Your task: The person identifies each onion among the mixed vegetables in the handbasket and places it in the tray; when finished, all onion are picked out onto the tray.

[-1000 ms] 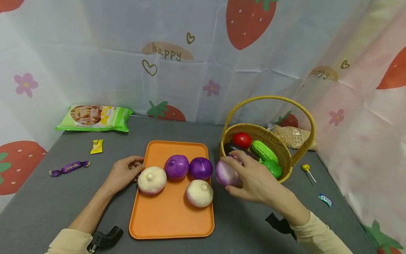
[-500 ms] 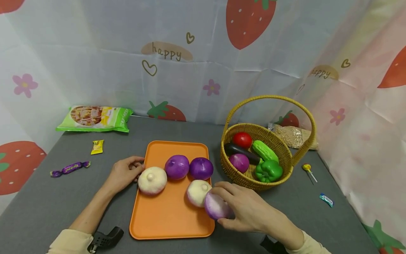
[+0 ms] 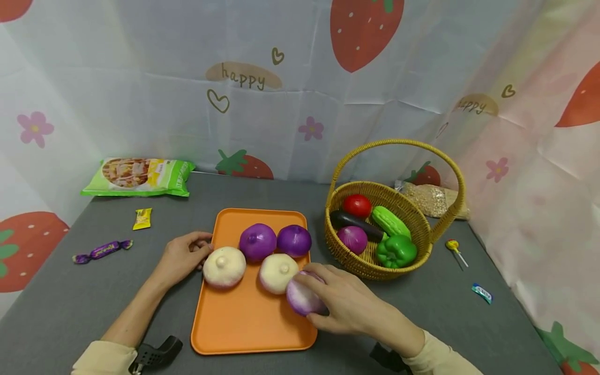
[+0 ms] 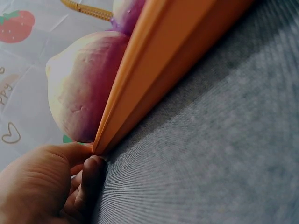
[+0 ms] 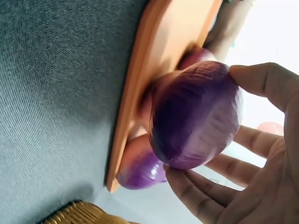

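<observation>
In the head view, my right hand (image 3: pixel 347 302) holds a purple-and-white turnip (image 3: pixel 301 296) by its sides, over the right part of the orange tray (image 3: pixel 244 328). The right wrist view shows thumb and fingertips spread around its purple underside. Close beside it on the tray sits a pale-topped turnip (image 3: pixel 277 272), and another pale-topped turnip (image 3: pixel 224 266) lies near the left rim. Behind them are two round, dark purple vegetables (image 3: pixel 258 242). My left hand (image 3: pixel 185 255) pinches the tray's left rim between thumb and fingers, seen closely in the left wrist view.
Right of the tray stands a wicker basket (image 3: pixel 424 245) with a tomato, eggplant, onion, green pepper and a long green vegetable. A lollipop (image 3: pixel 454 250) and a small blue packet (image 3: pixel 482 293) lie beyond. Wrapped candies (image 3: pixel 103 251) and a green food bag (image 3: pixel 140 177) lie left.
My right hand has carried the turnip from beside the basket leftward over the tray. The nearby pale-topped turnip has shifted left and back, and the purple ones slightly left. My left hand stays put.
</observation>
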`<state>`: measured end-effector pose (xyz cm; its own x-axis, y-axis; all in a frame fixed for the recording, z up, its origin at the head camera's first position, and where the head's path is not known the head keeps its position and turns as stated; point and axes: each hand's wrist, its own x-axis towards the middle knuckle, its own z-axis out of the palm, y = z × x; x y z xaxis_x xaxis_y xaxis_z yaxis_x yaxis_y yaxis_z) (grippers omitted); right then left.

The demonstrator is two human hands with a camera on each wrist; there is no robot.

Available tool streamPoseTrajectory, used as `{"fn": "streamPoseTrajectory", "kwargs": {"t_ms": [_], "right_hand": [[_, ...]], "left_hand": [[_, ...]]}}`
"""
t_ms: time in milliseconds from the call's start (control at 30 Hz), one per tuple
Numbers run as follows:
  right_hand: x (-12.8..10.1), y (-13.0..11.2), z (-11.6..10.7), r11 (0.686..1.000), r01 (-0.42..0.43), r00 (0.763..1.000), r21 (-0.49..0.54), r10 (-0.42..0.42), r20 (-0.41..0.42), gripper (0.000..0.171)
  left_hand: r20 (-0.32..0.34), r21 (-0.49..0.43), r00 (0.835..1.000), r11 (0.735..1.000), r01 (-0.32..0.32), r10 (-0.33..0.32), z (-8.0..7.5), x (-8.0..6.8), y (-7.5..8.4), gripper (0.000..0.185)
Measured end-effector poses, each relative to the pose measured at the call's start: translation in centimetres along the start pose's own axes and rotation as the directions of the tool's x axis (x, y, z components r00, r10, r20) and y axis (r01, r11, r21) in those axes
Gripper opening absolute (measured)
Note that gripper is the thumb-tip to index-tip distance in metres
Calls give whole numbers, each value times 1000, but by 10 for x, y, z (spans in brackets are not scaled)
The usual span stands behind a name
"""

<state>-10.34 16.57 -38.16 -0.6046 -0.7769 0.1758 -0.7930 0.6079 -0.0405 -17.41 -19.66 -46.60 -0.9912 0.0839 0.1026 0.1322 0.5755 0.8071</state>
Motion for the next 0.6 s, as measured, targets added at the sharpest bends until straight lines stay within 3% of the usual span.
{"fn": "streamPoseTrajectory", "kwargs": {"t_ms": [267, 600], "right_hand": [[11, 3, 9, 1000, -10, 1000, 5, 10, -4, 55], [19, 9, 15, 998, -4, 997, -56, 0, -78, 53]], "left_hand": [[-5, -4, 1000, 1000, 3, -3, 1, 0, 0, 31], [-1, -6, 1000, 1000, 6, -6, -1, -1, 1, 32]]}}
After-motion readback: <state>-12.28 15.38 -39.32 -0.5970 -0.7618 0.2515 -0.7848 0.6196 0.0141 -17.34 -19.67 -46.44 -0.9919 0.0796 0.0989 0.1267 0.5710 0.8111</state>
